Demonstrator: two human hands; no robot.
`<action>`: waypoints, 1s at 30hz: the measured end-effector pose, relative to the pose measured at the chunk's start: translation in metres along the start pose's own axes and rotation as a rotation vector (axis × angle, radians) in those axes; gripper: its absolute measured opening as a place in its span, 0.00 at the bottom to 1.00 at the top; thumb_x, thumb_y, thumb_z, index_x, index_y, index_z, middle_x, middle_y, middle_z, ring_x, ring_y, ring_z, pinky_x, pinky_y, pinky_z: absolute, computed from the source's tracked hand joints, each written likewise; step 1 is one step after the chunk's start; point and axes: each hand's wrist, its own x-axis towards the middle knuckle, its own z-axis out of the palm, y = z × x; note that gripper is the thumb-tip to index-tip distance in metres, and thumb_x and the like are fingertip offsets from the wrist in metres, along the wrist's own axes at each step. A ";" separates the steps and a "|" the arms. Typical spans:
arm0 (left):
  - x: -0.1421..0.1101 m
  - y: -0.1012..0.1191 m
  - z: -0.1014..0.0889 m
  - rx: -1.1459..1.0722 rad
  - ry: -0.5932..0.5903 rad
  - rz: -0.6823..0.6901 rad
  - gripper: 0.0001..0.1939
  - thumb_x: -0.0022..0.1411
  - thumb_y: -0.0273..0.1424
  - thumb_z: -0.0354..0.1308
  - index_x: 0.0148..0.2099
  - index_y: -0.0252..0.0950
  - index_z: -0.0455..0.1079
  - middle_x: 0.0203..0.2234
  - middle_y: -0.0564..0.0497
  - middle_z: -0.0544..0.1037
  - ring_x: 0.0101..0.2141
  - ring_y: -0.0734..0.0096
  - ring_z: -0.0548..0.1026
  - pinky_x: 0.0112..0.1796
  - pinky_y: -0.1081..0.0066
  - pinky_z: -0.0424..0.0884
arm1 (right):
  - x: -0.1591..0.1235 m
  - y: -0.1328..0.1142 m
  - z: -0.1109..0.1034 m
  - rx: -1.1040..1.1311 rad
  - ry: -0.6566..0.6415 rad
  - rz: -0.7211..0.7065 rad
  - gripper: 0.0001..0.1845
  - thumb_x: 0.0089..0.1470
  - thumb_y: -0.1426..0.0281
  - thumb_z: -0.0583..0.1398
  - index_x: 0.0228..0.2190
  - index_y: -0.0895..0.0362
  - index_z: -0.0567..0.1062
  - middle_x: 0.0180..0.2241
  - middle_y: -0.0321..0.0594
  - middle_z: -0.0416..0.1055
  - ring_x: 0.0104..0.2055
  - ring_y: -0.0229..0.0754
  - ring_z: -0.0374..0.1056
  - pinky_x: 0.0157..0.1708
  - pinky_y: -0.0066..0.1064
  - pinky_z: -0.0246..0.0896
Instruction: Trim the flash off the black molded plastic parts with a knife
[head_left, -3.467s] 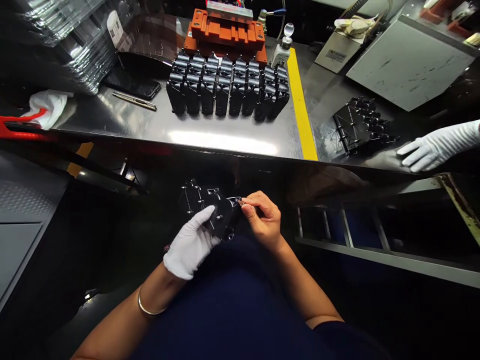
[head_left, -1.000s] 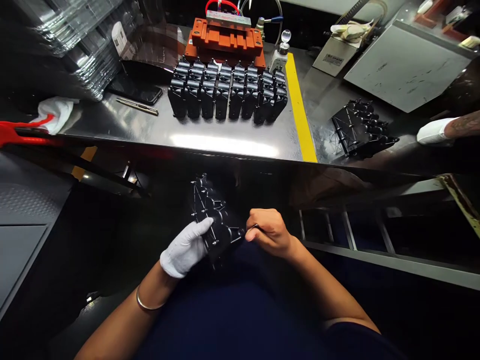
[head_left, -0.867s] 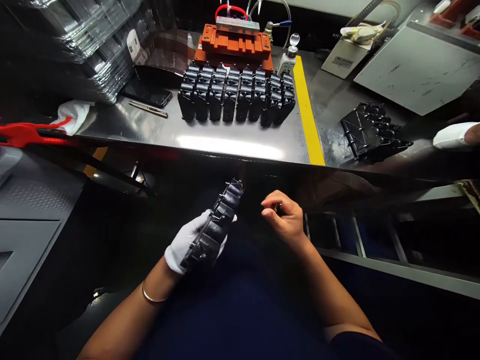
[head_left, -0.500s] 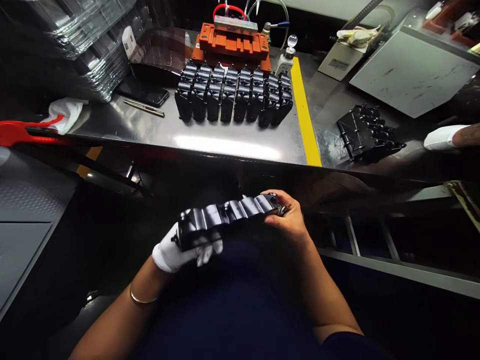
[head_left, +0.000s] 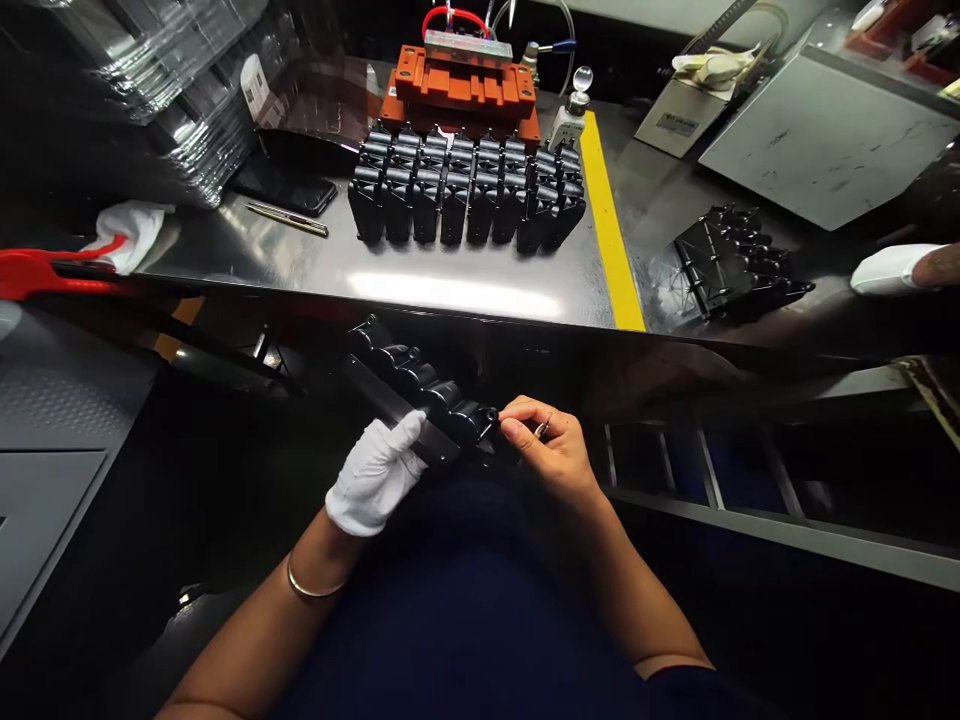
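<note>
My left hand (head_left: 379, 475), in a white glove, is closed around a black plastic molded part (head_left: 420, 385) with a row of curved, scalloped hollows. The part is held tilted in front of the bench edge, its flat side toward the glove. My bare right hand (head_left: 555, 440) is closed at the part's right end, thumb and forefinger pinched together beside a small loop there. A small metal tool (head_left: 541, 430) shows between the fingers of that hand; its kind is mostly hidden.
Several similar black parts (head_left: 465, 190) stand in a row on the metal bench (head_left: 300, 255), before an orange fixture (head_left: 465, 90). Yellow tape (head_left: 611, 220) marks the bench. More black parts (head_left: 735, 260) lie right, near another person's white-covered hand (head_left: 892, 270). Clear trays (head_left: 172, 80) are stacked left.
The black part has turned, its left end swinging up and away and its right end coming down. My gloved thumb now lies across its flat side; my right hand has moved slightly left.
</note>
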 end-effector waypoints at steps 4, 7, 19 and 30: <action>-0.003 -0.006 0.001 -0.021 -0.023 -0.069 0.07 0.45 0.25 0.70 0.30 0.32 0.77 0.28 0.52 0.81 0.30 0.73 0.79 0.33 0.79 0.75 | -0.001 -0.005 0.003 -0.057 -0.023 0.021 0.09 0.55 0.65 0.60 0.28 0.57 0.74 0.23 0.34 0.66 0.23 0.33 0.58 0.22 0.26 0.54; -0.003 -0.010 -0.001 -0.038 -0.021 -0.137 0.07 0.46 0.25 0.69 0.31 0.32 0.77 0.28 0.51 0.81 0.29 0.73 0.79 0.33 0.77 0.76 | -0.002 -0.009 0.009 -0.101 -0.022 -0.005 0.10 0.57 0.67 0.57 0.26 0.57 0.72 0.23 0.34 0.64 0.23 0.33 0.58 0.23 0.26 0.54; -0.001 -0.016 0.008 -0.110 0.166 -0.188 0.11 0.58 0.16 0.55 0.27 0.29 0.76 0.24 0.50 0.80 0.25 0.76 0.78 0.30 0.80 0.76 | -0.006 -0.002 0.003 -0.354 -0.028 -0.121 0.08 0.57 0.72 0.55 0.26 0.56 0.68 0.24 0.33 0.63 0.24 0.33 0.58 0.24 0.26 0.55; -0.002 -0.005 -0.003 -0.123 0.131 -0.204 0.08 0.54 0.18 0.58 0.26 0.32 0.74 0.24 0.52 0.80 0.26 0.75 0.79 0.32 0.78 0.76 | 0.005 0.011 -0.017 -0.763 0.199 -0.089 0.12 0.58 0.60 0.55 0.34 0.56 0.69 0.27 0.38 0.69 0.26 0.38 0.65 0.25 0.28 0.57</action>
